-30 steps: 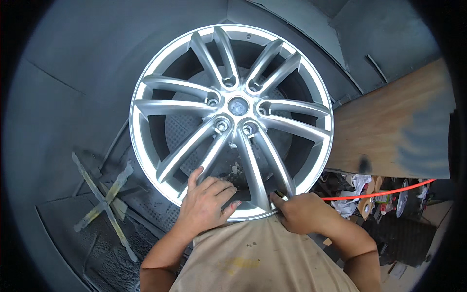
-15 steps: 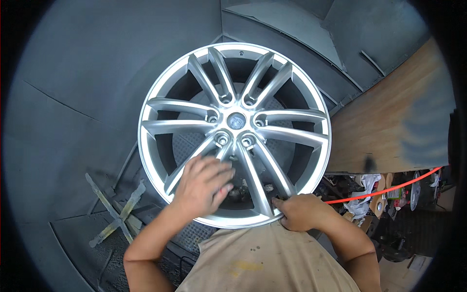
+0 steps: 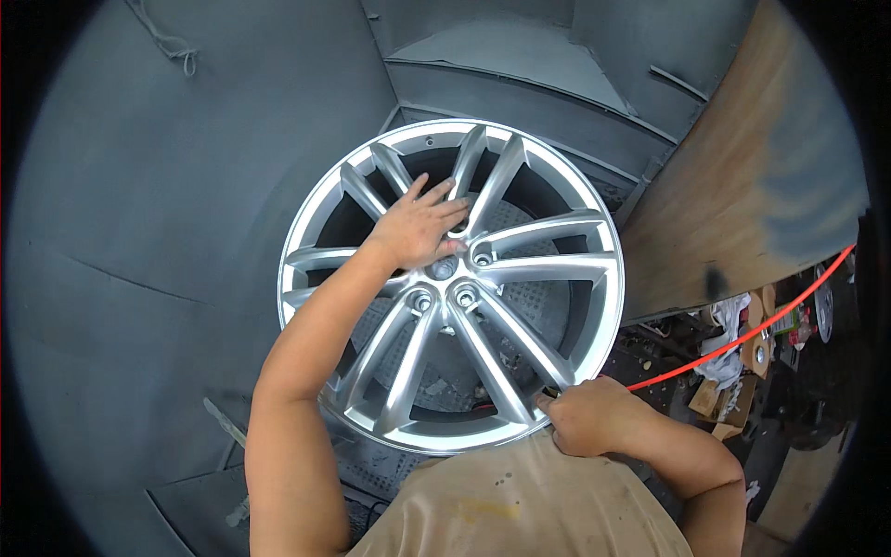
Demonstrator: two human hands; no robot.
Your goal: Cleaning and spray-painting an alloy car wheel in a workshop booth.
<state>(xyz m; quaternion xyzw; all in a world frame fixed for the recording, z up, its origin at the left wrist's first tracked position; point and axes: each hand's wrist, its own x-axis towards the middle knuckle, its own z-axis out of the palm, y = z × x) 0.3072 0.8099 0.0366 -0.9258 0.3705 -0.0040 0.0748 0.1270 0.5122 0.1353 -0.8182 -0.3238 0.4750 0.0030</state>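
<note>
A silver multi-spoke wheel rim lies face up in front of me, with lug holes around its central bore. My left hand is spread over the spokes just above the hub, its fingers apart and appearing to touch the metal. At the lower right edge of the rim, my right hand is closed around something small and dark, mostly hidden by the fingers. A red hose runs to that hand from the right. Beneath the spokes shows a round perforated grey surface.
Grey panels surround the left and back, with a looped cord at upper left. A paint-stained wooden board stands at right, above cluttered boxes and scraps. Beige cloth covers my front.
My left hand has moved from the lower spokes up across the wheel to above the hub. My right hand stays at the lower right rim, while the view has shifted.
</note>
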